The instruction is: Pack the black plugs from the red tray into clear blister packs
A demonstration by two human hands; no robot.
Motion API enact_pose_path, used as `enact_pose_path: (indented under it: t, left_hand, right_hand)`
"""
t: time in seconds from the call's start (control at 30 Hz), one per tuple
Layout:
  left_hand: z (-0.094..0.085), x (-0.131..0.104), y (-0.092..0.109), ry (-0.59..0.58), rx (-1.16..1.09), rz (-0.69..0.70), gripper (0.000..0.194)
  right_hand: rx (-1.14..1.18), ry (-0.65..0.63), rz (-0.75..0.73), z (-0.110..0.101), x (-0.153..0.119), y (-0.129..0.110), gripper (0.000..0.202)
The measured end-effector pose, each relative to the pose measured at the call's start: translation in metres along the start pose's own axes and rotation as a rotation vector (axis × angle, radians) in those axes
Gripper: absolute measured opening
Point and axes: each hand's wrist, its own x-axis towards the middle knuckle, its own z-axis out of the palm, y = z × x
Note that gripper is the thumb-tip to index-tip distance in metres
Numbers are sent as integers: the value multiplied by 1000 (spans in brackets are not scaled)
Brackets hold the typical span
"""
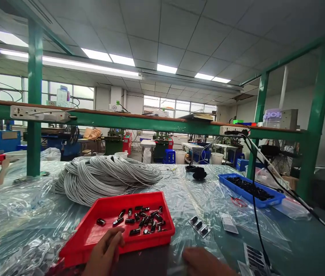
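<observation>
Left grip (106, 247) curls loosely at the red tray (147, 245).

Light is cast from above by white light panels (166, 69) and a long tube lamp (93, 68), and more is let in through the windows (83, 92). These sources are washed out, while the ceiling (179, 23) and the far right are left dim. Glare is scattered across the plastic sheet (189, 197). The right hand (205, 262) is smeared by blur, and the rightmost post (314, 124) is slanted by lens distortion.
</observation>
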Motion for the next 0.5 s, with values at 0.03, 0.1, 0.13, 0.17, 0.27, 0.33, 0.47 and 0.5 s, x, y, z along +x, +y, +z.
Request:
enact_pose_path:
  t: [0.03,0.1,0.13,0.17,0.27,0.33,0.47,0.5]
  left_hand:
    - [1,0,-1,7,2,11,53]
    - [3,-3,-1,16,14,25,53]
    - [4,-4,1,16,22,28,54]
    - [5,-6,3,17,30,32,55]
    - [8,-10,10,-36,79,29,58]
    - [10,-11,11,-71,120,30,56]
    - [17,-15,5,-43,171,121,47]
    - [19,-16,2,-60,194,139,45]
  right_hand:
    - [1,56,98,-10,5,5,15]
    - [-29,169,295,-26,14,18,18]
    - [-47,206,386,-31,18,26,20]
    - [-60,227,456,-34,21,35,25]
    - [-50,237,553,-33,25,55,29]
    - [-52,235,541,-29,23,60,20]
    - [-80,198,450,-23,11,45,7]
    - [-59,169,406,-22,8,37,5]
